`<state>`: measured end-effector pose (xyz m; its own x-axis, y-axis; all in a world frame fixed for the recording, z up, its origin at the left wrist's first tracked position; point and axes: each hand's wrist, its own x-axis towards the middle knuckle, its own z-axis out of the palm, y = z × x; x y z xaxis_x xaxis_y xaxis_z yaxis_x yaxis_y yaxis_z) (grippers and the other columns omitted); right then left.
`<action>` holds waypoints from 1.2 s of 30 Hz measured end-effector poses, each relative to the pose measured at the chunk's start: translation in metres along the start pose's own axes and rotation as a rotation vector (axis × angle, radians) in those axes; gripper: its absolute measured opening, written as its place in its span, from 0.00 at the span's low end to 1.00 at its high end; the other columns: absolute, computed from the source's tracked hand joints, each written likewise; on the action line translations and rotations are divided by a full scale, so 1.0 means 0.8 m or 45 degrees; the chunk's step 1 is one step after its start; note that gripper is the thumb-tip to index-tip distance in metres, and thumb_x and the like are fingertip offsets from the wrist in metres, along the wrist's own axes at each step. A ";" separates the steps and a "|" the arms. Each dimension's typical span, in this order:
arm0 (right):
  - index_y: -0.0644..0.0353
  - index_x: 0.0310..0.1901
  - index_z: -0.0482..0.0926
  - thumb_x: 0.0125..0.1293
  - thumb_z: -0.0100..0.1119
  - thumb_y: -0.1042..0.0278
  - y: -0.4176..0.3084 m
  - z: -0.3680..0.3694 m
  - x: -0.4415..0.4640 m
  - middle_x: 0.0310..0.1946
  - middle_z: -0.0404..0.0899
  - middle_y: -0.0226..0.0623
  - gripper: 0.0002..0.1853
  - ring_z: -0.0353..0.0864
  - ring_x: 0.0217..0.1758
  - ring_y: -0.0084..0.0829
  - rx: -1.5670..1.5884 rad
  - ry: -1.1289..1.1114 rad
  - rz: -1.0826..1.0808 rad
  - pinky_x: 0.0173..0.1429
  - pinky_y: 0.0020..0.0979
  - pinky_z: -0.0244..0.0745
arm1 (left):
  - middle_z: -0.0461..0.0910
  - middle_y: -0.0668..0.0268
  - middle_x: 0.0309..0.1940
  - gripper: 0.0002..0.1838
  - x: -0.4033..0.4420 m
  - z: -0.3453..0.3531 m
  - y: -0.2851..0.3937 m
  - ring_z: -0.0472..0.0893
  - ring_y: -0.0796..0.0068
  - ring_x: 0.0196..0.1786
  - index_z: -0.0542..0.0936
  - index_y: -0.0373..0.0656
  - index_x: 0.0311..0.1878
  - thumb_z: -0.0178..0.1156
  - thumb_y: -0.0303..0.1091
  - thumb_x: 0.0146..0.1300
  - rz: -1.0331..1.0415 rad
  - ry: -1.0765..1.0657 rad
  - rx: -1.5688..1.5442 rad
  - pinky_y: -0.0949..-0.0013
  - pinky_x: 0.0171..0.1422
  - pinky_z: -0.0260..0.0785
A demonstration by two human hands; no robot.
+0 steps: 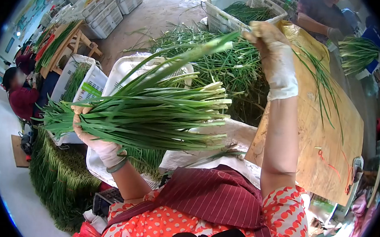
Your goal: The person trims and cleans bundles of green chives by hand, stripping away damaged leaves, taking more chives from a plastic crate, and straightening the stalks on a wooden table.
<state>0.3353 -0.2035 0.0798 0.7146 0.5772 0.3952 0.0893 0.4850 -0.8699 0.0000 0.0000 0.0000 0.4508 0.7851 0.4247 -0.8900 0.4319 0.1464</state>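
Note:
My left hand point(92, 139), in a pale, stained glove, is closed around the leafy part of a large bunch of garlic chives point(164, 112). The bunch lies sideways in the air, its pale cut stem ends pointing right. A few thicker blades point(199, 51) stick out above the rest, slanting up to the right. My right hand point(273, 58), gloved too, is raised at the upper right with its fingers curled together. What they hold, if anything, cannot be made out. Thin green blades point(322, 81) trail behind the right wrist over the wooden board point(311, 149).
Loose chives point(241, 71) are heaped ahead. White crates point(214, 19) stand behind the heap, with another crate point(129, 68) nearer. Stacked bundles point(58, 175) fill the lower left. Red ties point(327, 165) lie on the board. Other people point(22, 93) work at left and upper right.

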 end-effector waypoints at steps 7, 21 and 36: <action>0.62 0.46 0.78 0.59 0.62 0.66 0.030 -0.103 0.007 0.47 0.78 0.38 0.15 0.77 0.49 0.29 -0.379 0.241 -0.095 0.57 0.28 0.71 | 0.73 0.69 0.46 0.17 -0.012 0.008 -0.003 0.73 0.74 0.51 0.69 0.47 0.56 0.51 0.35 0.63 0.270 0.194 0.383 0.61 0.61 0.65; 0.61 0.39 0.83 0.57 0.64 0.64 0.049 0.060 -0.028 0.33 0.84 0.37 0.11 0.79 0.36 0.24 -0.737 -0.583 0.274 0.46 0.24 0.72 | 0.75 0.75 0.42 0.18 0.000 0.034 -0.011 0.72 0.77 0.43 0.72 0.50 0.55 0.51 0.33 0.61 0.193 0.158 0.056 0.67 0.56 0.65; 0.63 0.50 0.77 0.60 0.62 0.61 0.100 -0.054 -0.027 0.48 0.79 0.39 0.19 0.73 0.53 0.25 -0.808 0.200 0.178 0.64 0.26 0.61 | 0.74 0.72 0.39 0.16 0.005 0.026 0.005 0.72 0.73 0.46 0.69 0.47 0.50 0.52 0.27 0.57 0.209 0.150 0.119 0.64 0.57 0.66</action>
<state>0.3565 -0.2056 -0.0110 0.8376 0.4805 0.2599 0.3448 -0.0959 -0.9338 -0.0034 -0.0043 0.0207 0.2993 0.8903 0.3431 -0.9521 0.2551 0.1686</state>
